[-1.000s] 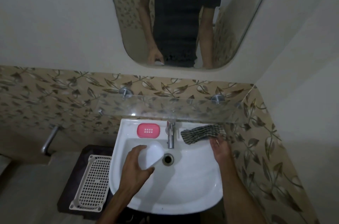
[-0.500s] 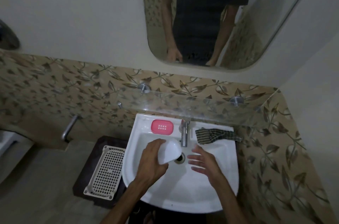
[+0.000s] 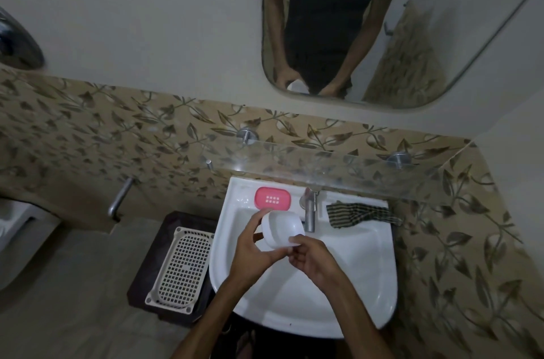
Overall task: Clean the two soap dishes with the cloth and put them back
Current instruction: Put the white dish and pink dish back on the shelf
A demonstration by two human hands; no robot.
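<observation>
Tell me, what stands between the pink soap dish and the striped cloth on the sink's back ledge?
The metal tap stands between the pink soap dish and striped cloth, in the head view.

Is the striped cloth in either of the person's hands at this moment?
No: the striped cloth lies on the sink rim right of the tap, while both hands hold the white soap dish.

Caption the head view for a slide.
Both hands, left hand and right hand, hold white soap dish over sink; cloth untouched.
</observation>
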